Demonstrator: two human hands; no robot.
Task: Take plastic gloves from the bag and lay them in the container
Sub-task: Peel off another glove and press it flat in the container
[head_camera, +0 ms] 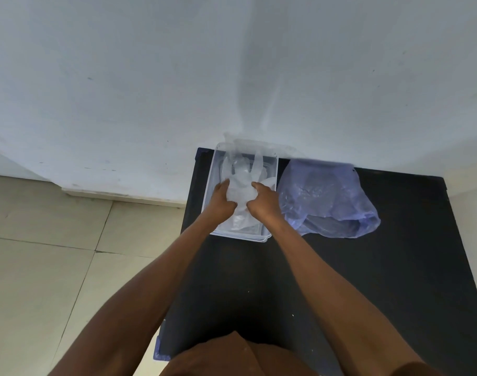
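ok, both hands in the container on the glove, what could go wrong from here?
1. The clear container sits at the table's left edge; a sideways push could tip it off.
2. The plastic glove may cling to the left hand or right hand and lift out.
3. The bag mouth lies slumped, awkward for the next grab.

The container (244, 234) is sitting at the tabletop's (340, 267) far left corner against the wall (231, 63), with the bag (329, 202) lying just beside it on the right. Gloves (241, 183) are lying in the container.
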